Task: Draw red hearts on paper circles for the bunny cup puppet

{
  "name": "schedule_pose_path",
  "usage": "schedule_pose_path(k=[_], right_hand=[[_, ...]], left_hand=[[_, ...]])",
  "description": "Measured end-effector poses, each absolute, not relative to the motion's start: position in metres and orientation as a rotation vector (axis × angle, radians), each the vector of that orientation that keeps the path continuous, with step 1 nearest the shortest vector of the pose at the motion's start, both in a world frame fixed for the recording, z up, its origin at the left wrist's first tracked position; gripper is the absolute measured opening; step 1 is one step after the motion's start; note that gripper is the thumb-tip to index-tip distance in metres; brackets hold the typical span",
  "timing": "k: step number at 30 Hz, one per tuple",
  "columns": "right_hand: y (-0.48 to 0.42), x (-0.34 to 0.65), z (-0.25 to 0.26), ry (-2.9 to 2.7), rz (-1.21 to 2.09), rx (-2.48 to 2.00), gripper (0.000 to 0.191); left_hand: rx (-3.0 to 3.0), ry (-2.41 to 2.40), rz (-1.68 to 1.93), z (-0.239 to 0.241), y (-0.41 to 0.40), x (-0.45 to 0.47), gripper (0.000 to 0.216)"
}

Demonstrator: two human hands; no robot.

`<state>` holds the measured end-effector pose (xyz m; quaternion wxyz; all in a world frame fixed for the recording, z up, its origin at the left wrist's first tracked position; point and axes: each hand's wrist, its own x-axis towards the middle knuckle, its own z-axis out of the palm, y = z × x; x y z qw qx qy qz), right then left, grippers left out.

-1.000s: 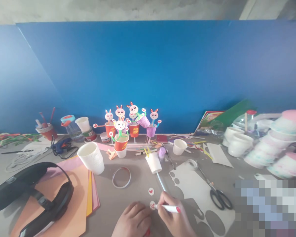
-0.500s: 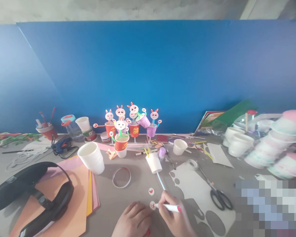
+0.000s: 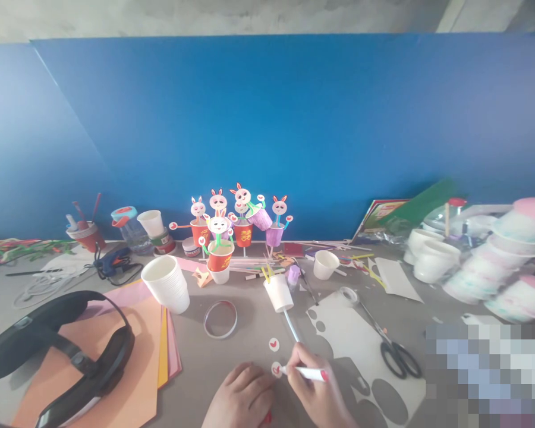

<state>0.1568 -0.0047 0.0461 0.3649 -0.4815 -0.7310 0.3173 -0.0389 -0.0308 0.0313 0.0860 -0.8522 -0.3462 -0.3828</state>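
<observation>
My right hand (image 3: pixel 314 389) grips a white marker with a red end (image 3: pixel 307 373), its tip on a small white paper circle (image 3: pixel 276 370) bearing a red mark. My left hand (image 3: pixel 243 397) lies fingers-down on the grey table just left of that circle, pressing beside it. A second small circle with a red heart (image 3: pixel 273 343) lies a little farther away. A white paper cup on a pale blue straw (image 3: pixel 280 293) lies tipped over just beyond my hands.
Bunny-face cup figures (image 3: pixel 232 229) stand at the blue back wall. A stack of white cups (image 3: pixel 167 285), a tape ring (image 3: pixel 220 319), coloured paper sheets (image 3: pixel 138 356), a black headset (image 3: pixel 49 351), scissors (image 3: pixel 395 353), cut white card (image 3: pixel 352 339) and stacked bowls (image 3: pixel 494 261) surround my hands.
Almost nothing has changed; my hands and the marker stay on the small circle, and the view has shifted very slightly.
</observation>
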Motion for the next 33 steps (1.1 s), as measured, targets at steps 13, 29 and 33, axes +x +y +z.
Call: schedule_pose_path(k=[13, 29, 33], right_hand=[[-0.0048, 0.1567, 0.0482, -1.872, 0.813, -1.239, 0.026], [-0.0045, 0.1558, 0.0498, -1.876, 0.822, -1.223, 0.026], [-0.0039, 0.1562, 0.0479, -1.879, 0.836, -1.218, 0.025]], left_hand=[[-2.561, -1.03, -1.12, 0.0303, -0.032, -0.0396, 0.041], [-2.557, -1.045, -1.131, 0.0293, -0.0315, -0.0392, 0.035], [-2.556, -1.054, -1.129, 0.0313, -0.0319, -0.0398, 0.032]])
